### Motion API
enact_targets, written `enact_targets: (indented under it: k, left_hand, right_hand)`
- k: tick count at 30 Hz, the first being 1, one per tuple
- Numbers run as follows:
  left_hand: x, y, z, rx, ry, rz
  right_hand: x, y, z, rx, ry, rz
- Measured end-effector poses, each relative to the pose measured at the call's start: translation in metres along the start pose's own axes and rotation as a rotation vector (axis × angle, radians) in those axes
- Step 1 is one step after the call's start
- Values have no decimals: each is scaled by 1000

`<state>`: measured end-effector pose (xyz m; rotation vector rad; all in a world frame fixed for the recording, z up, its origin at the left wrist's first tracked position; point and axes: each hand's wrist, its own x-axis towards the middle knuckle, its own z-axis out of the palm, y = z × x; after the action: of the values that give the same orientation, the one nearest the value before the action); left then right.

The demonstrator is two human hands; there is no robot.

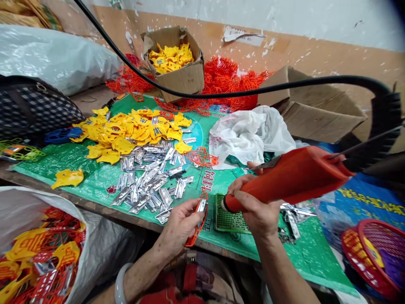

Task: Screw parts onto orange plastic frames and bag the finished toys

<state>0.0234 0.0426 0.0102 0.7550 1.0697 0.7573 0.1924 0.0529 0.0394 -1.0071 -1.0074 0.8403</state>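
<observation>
My left hand [183, 223] pinches an orange plastic piece with a silver metal plate [201, 206] on it, close to the table's front edge. In my right hand [257, 211] is a red power screwdriver [284, 175], gripped around its body and tilted down to the left. Its dark nose with a pale tip sits over a green perforated tray [232, 221]. Loose silver metal plates [152, 181] are heaped left of my hands. Behind them spreads a pile of yellow plastic parts [136, 126]. A flat orange lattice piece [202, 157] lies beyond my left hand.
A black cable [202, 96] arches across the view to the screwdriver. Cardboard boxes [183, 80] [319, 114] and red-orange lattice parts [224, 80] stand at the back. White cloth [249, 131] lies mid-table. A white sack [76, 236] is front left, a red basket [363, 257] right.
</observation>
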Motion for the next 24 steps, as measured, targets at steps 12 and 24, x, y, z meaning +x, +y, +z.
enact_targets:
  k: [12, 24]
  left_hand:
    - [0, 3, -9, 164, -45, -6]
    - [13, 26, -18, 444, -147, 66]
  right_hand:
    - [2, 8, 0, -79, 25, -51]
    - [-1, 4, 5, -88, 0, 37]
